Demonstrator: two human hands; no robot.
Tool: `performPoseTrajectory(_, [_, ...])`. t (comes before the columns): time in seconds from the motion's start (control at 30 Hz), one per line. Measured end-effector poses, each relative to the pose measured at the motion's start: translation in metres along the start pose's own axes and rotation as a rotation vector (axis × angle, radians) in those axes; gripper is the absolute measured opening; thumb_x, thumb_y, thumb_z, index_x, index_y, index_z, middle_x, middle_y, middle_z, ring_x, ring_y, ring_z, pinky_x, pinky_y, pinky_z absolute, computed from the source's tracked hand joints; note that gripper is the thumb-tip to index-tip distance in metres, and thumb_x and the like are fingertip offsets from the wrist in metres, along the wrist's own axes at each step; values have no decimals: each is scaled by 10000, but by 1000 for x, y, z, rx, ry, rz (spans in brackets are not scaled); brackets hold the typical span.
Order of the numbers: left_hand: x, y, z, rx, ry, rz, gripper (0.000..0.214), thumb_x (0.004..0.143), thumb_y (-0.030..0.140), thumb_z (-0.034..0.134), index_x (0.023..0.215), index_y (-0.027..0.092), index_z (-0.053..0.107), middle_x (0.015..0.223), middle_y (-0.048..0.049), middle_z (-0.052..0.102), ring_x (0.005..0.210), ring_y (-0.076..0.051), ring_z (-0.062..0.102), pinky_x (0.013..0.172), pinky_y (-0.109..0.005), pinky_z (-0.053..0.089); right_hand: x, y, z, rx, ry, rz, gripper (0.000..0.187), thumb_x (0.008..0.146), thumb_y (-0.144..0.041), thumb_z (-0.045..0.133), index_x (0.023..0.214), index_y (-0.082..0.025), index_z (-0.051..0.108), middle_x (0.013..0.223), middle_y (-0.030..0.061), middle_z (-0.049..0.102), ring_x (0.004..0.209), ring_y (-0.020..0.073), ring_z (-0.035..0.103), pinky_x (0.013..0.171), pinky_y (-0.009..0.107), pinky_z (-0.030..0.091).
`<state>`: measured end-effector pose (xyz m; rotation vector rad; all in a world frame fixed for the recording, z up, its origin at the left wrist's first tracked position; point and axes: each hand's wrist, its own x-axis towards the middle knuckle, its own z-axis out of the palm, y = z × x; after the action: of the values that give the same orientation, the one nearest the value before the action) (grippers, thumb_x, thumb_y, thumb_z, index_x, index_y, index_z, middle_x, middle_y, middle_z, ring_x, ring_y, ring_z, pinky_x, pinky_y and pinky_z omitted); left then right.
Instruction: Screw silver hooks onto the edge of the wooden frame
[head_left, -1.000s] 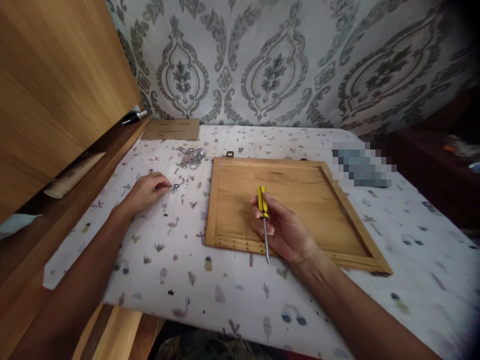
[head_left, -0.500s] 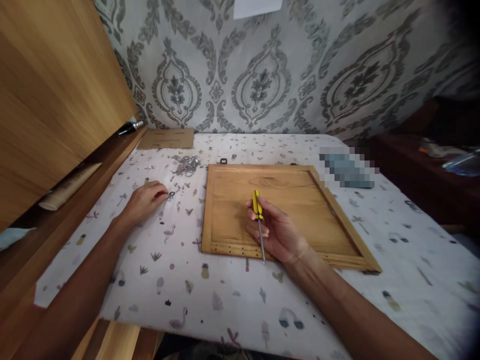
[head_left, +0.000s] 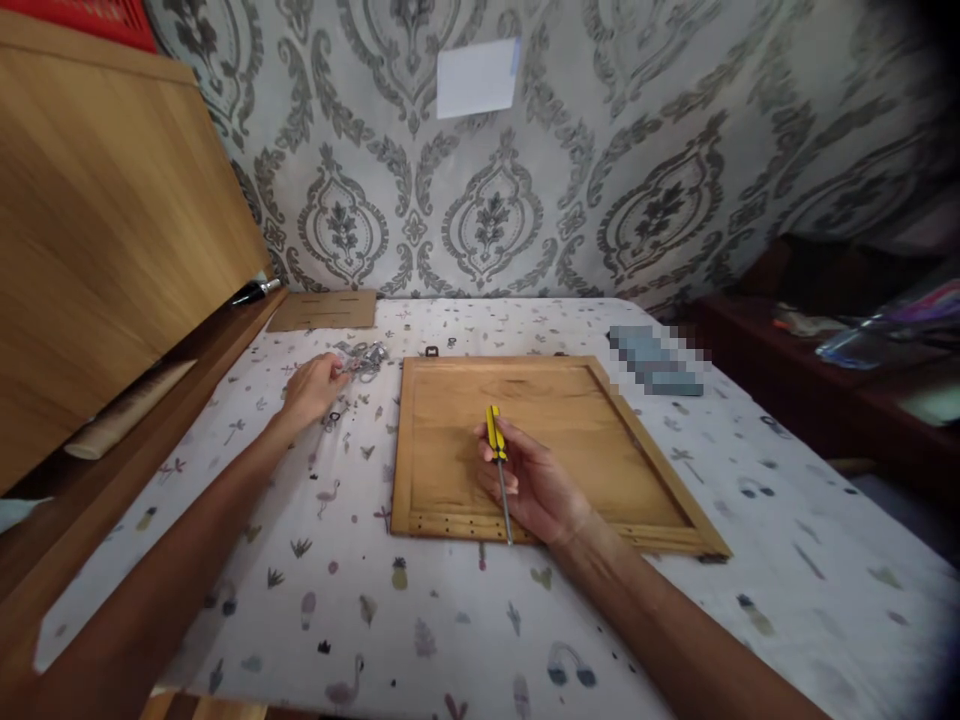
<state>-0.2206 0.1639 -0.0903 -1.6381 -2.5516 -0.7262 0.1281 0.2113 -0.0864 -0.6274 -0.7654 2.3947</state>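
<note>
A square wooden frame panel lies flat on a table covered with a patterned white cloth. My right hand rests on the panel's near edge, closed around a yellow-handled screwdriver whose shaft points toward me. My left hand reaches out to the left of the panel, fingers curled at a small pile of metal hardware. A small black ring lies on the cloth just beside that hand. Whether the fingers hold a piece is hidden.
A tall wooden board and a shelf ledge run along the left. A flat cardboard piece and a black marker lie at the back left. A blurred grey object sits back right; dark furniture stands beyond the table's right edge.
My left hand has moved away from me, from the small black ring up to the hardware pile. The view has tilted upward. My right hand keeps the screwdriver in the same grip.
</note>
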Motion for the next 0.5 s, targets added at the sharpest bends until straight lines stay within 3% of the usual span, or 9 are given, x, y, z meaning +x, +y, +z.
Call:
performPoseTrajectory(0.1, [14, -6, 4, -7, -45, -62, 318, 987, 386, 640, 1218, 168, 636, 1220, -92, 657, 1047, -226, 666, 895, -426, 590, 0, 0, 0, -4, 2, 0, 221, 828, -347, 797, 836, -139, 724, 592, -33, 652, 341, 7, 386, 321, 111, 349])
performPoseTrajectory(0.23, [19, -23, -4, -47, -65, -72, 344, 982, 382, 645, 1243, 157, 628, 1240, -94, 652, 1057, -239, 666, 894, -434, 594, 0, 0, -1, -8, -7, 4, 222, 831, -359, 797, 847, -153, 718, 599, -40, 647, 352, 1, 402, 338, 102, 350])
performPoseTrajectory(0.37, [8, -33, -11, -88, -77, -39, 341, 981, 388, 646, 1221, 146, 636, 1203, -83, 662, 1024, -236, 674, 867, -420, 601, -1, 0, -2, 3, 4, 19, 240, 811, -369, 816, 846, -150, 723, 599, -41, 647, 349, 1, 410, 337, 101, 352])
performPoseTrajectory(0.5, [-7, -29, -15, -109, -36, -16, 307, 984, 408, 638, 1121, 134, 656, 1078, -61, 682, 918, -196, 674, 814, -381, 592, -1, 0, -2, 9, 14, 24, 225, 822, -355, 802, 846, -143, 729, 604, -36, 643, 340, 9, 400, 333, 121, 369])
